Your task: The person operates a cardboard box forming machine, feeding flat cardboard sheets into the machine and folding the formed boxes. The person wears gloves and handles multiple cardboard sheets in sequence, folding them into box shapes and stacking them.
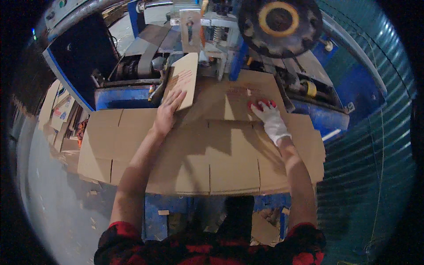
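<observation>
A broad sheet of brown cardboard (232,154), cut with slots into several panels, lies in front of me. At its far left side a cardboard panel (187,77) with red print stands tilted up. My bare left hand (167,112) is at the lower left edge of this panel, fingers closed against its printed face; its thumb is hard to make out. My right hand (270,117), in a white glove with red fingertips, rests on the sheet at the right, fingers spread, holding nothing.
Beyond the cardboard stands a blue machine (128,96) with belts and rollers. A large dark wheel (279,20) overhangs at the upper right. Stacked cardboard (62,115) sits at the left. Scraps lie on the grey floor (57,194). A green corrugated wall (375,176) runs along the right.
</observation>
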A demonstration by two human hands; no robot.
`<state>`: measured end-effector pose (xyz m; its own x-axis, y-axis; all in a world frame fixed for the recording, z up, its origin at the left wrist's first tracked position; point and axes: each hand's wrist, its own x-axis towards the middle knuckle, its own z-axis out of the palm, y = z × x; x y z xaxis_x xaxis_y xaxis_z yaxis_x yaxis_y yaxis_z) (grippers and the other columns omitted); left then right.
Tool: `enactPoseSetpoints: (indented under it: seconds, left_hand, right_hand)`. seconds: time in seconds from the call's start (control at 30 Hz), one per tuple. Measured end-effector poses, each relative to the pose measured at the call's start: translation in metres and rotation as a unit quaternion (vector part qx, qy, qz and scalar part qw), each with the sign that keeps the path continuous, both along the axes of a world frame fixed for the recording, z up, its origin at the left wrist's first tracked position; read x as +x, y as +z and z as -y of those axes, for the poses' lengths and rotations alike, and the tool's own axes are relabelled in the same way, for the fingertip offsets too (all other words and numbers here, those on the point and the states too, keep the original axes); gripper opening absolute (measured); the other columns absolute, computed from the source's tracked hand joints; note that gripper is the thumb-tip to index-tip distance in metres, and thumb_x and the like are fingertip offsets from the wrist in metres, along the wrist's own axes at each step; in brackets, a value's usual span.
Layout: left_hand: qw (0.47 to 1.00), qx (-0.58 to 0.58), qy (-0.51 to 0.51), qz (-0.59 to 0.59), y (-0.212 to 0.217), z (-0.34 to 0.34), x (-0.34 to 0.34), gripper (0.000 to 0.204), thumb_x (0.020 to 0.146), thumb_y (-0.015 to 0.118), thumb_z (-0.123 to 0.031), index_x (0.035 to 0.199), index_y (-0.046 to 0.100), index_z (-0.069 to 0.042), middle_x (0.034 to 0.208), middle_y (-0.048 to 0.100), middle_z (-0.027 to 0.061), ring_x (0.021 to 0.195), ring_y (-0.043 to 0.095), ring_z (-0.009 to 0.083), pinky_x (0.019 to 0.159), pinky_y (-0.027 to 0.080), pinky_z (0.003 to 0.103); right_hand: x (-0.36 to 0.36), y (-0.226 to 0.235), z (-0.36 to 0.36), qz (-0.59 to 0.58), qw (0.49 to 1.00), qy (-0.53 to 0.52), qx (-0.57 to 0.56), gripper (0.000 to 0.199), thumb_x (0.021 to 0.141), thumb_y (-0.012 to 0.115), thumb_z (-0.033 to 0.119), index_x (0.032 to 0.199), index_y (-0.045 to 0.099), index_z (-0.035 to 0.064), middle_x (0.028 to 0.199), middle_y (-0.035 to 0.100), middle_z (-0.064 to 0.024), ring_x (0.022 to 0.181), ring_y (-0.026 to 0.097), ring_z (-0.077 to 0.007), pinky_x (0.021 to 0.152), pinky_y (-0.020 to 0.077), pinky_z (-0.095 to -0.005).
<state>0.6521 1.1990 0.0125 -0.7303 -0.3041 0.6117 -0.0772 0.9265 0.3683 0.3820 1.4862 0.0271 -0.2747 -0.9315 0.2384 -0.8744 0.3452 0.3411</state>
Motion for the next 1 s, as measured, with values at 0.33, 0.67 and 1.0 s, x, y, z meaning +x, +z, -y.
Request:
enactPoseSetpoints:
  seconds: [0.33, 0.67, 1.0]
  left_hand:
    - [0.993, 0.011, 0.048, 0.107, -0.011, 0.033, 0.029, 0.051, 0.073, 0.059, -0.001, 0.123, 0.053, -0.005, 0.122, 0.057, 0.0179, 0.110, 0.055, 0.0356, 0.092, 0.045, 0.041]
    - [0.801, 0.183, 0.448, 0.354, -0.023, 0.071, 0.387, 0.067, 0.076, 0.066, -0.055, 0.108, 0.055, 0.003, 0.105, 0.058, 0.0269, 0.101, 0.054, 0.0432, 0.086, 0.041, 0.048]
    - [0.789, -0.001, 0.512, 0.341, 0.001, 0.035, 0.390, 0.063, 0.071, 0.074, -0.047, 0.102, 0.053, 0.003, 0.098, 0.058, 0.0249, 0.101, 0.053, 0.0388, 0.088, 0.041, 0.046]
  right_hand:
    - [-0.026, 0.031, -0.020, 0.156, 0.969, -0.119, -0.148, 0.050, 0.080, 0.063, 0.014, 0.128, 0.050, 0.0081, 0.112, 0.060, -0.0161, 0.103, 0.057, -0.0368, 0.087, 0.0469, -0.0412]
    - [0.129, 0.008, -0.220, 0.123, 0.957, -0.256, -0.058, 0.057, 0.081, 0.062, 0.031, 0.134, 0.047, 0.0147, 0.137, 0.044, -0.0127, 0.130, 0.035, -0.0355, 0.108, 0.0222, -0.0504]
    - [0.181, -0.042, -0.283, 0.638, 0.242, -0.215, -0.699, 0.062, 0.080, 0.071, 0.014, 0.133, 0.041, 0.0063, 0.120, 0.055, -0.0114, 0.113, 0.051, -0.0235, 0.082, 0.0503, -0.0401]
